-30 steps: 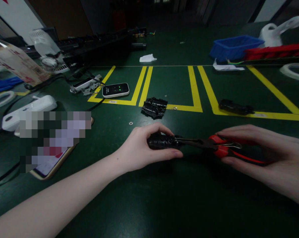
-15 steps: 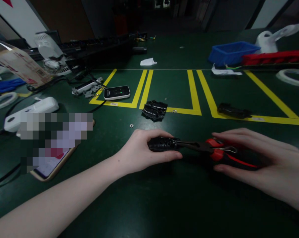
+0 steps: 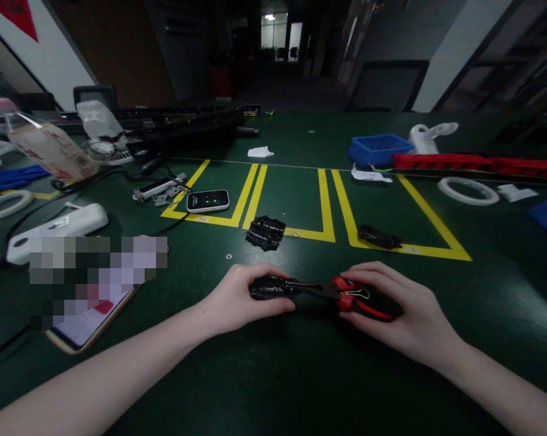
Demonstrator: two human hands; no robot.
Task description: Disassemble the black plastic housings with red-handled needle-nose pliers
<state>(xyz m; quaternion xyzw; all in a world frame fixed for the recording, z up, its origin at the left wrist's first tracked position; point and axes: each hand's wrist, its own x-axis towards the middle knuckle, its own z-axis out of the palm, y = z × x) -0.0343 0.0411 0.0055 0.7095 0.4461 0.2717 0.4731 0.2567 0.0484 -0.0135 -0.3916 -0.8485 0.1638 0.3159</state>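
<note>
Between the thumb and fingers of my left hand (image 3: 241,297) is a small black plastic part (image 3: 268,287), lying roughly level just above or on the green table. My right hand (image 3: 396,309) is wrapped round the red and black handles of a pair of long-nose pliers (image 3: 343,292). The tips of the pliers meet the right end of the black part; whether they grip it I cannot tell. Beyond my hands lie more black parts (image 3: 265,233) side by side, and a single black part (image 3: 379,237) rests farther right on yellow tape.
A phone (image 3: 96,303) and a white power strip (image 3: 58,233) lie at left. A small device (image 3: 207,201) with green lights sits within yellow tape. Farther back are a blue bin (image 3: 377,150), a red strip (image 3: 459,163), a tape roll (image 3: 468,191) and a bottle (image 3: 46,142).
The view has tilted up and shifted right, so the table's far end shows more. Both hands keep their holds on the black part and the pliers.
</note>
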